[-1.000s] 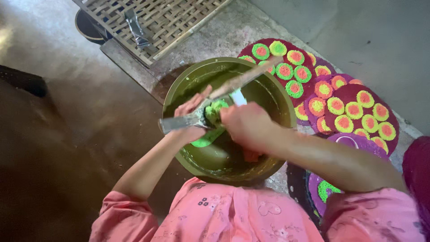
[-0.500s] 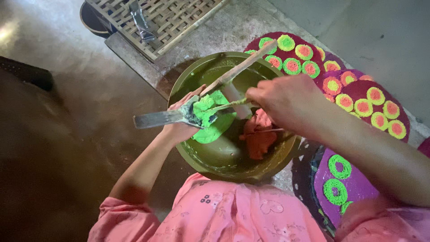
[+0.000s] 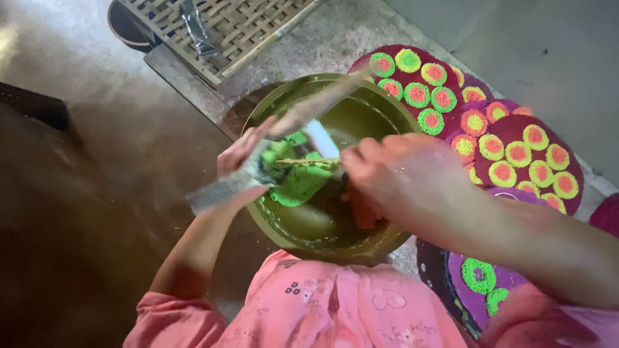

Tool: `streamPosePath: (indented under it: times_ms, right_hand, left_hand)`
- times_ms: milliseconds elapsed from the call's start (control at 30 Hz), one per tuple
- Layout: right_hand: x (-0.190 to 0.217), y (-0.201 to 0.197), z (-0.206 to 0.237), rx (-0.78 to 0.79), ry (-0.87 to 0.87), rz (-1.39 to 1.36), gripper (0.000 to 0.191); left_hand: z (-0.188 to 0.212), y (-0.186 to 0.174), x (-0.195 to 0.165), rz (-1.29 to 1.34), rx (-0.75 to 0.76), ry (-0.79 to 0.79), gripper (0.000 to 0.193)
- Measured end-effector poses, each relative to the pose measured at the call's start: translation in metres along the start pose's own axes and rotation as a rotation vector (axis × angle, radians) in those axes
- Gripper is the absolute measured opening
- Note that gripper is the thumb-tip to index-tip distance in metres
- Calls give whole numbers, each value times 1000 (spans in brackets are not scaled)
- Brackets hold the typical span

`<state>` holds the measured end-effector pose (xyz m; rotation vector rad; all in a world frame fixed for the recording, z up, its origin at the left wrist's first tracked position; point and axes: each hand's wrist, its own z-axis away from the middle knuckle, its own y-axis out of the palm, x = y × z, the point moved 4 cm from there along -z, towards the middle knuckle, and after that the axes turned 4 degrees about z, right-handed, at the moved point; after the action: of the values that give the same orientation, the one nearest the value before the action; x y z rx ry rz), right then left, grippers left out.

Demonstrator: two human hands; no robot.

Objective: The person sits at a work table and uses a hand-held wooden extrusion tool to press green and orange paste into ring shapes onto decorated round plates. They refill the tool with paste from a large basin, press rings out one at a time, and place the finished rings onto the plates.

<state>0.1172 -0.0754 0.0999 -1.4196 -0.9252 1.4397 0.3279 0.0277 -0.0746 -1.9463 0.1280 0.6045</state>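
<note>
Over the green bowl (image 3: 387,109), the left hand (image 3: 242,161) closed around a flat metal tool (image 3: 222,188) so its green dough (image 3: 298,182) stayed catchable, while the right hand (image 3: 403,174) apparently pinched a thin stick (image 3: 309,161) beside it.

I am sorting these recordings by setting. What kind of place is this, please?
Probably a small home or village workshop for handmade food, worked at floor level. A green bowl of bright green dough sits on bare concrete, trays of coloured rings lie beside it, and a woven bamboo rack rests nearby.
</note>
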Motion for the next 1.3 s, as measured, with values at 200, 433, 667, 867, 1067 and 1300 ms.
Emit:
streamPosePath:
  times_ms: [200, 433, 667, 867, 1067, 1300]
  right_hand:
    - [52, 37, -45, -117, -19, 281, 14]
    - [-2, -16, 0, -142, 182, -229, 44]
    - [33, 47, -28, -837, 99, -721, 61]
    - [18, 117, -10, -118, 385, -1301, 48]
    - [10, 120, -34, -601, 226, -1070, 36]
    - [40, 204, -36, 213, 476, -1497, 48]
  left_hand:
    - [-9, 4, -25, 129, -163, 203, 61]
    - [-22, -11, -6, 172, -271, -25, 58]
    - [-33, -23, -24, 44, -530, 85, 69]
    - [-37, -39, -16, 87, -460, 50, 51]
    - [-48, -22, -25, 233, -440, -263, 99]
    - [-72, -17, 61, 860, -607, -137, 54]
